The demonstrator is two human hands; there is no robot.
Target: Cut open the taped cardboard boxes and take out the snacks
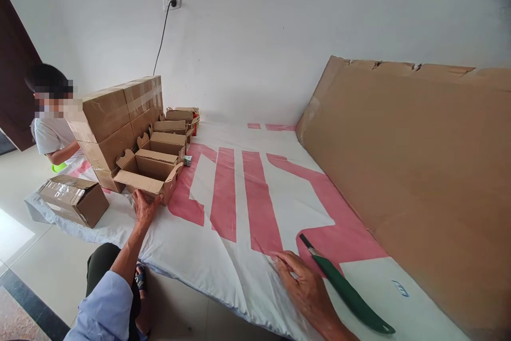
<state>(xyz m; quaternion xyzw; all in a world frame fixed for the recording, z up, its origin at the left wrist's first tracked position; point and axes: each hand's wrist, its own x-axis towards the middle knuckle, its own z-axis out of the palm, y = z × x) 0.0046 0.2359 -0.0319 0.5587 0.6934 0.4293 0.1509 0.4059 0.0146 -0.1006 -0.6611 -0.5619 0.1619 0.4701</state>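
The left hand point(145, 208) touches the nearest open cardboard box point(140, 180) at left, clamping unclear; the right hand point(307, 289) rests loosely parted. Positioning the box seems underway; next calls for steady support

left sleeve point(101, 306): pale blue, creased | trouser leg point(101, 266): very dark green | sandal point(140, 277): dark, pale markings
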